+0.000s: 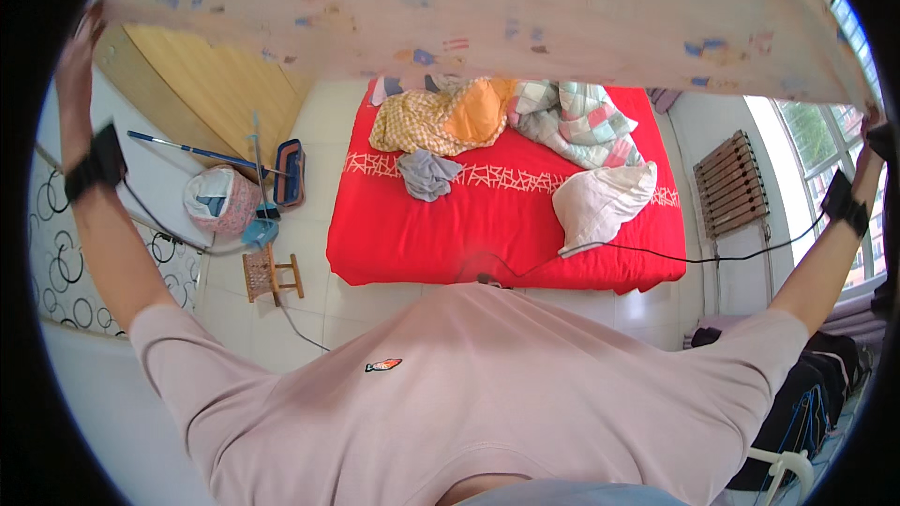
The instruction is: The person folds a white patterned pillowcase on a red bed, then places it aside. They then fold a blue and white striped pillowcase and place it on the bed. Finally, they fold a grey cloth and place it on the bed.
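Note:
A wide, pale pink cloth with small coloured prints (422, 14) is stretched between my raised arms across the top of the view; it looks like a bed sheet. At the far left, my left hand (82, 45) is closed on one corner of it. My right hand (874, 126) grips the opposite edge at the far right, its fingers partly hidden at the rim. Beyond and below the cloth stands a bed with a red cover (441, 234). On it lie a yellow checked quilt (417, 124), a patchwork quilt (581, 122), a grey cloth (428, 174) and a white pillow (605, 204).
Black cables run from the bands on both my wrists. On the left are a wooden cupboard (216, 66), a laundry basket (234, 211), a blue dustpan (290, 173) and a small wooden stool (272, 274). A radiator (731, 186) and window (816, 159) are on the right.

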The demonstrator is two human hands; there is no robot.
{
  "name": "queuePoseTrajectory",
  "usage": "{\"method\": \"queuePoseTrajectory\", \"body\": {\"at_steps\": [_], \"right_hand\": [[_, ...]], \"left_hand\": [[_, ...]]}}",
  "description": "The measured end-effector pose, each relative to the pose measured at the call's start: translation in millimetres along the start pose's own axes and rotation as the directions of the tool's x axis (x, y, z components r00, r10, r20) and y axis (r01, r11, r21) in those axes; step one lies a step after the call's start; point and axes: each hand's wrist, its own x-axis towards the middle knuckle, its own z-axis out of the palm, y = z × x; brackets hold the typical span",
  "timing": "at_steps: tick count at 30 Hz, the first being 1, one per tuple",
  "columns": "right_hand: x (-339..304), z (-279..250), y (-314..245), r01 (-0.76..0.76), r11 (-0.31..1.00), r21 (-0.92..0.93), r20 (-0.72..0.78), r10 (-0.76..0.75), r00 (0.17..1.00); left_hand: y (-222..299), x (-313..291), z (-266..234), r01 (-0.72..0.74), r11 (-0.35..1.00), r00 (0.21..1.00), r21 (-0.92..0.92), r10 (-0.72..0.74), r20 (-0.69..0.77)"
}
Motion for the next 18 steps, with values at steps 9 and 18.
{"method": "queuePoseTrajectory", "body": {"at_steps": [9,18], "right_hand": [[-330,-78,100,-0.335,0.916,-0.221,0.369,0.396,0.841],[-403,15,121,-0.402,0.893,-0.202,0.517,0.446,0.730]], "left_hand": [[43,-308,-81,0.528,0.846,0.757,0.074,-0.509,0.410],[29,-370,-55,0.679,0.734,0.689,-0.024,-0.626,0.367]]}}
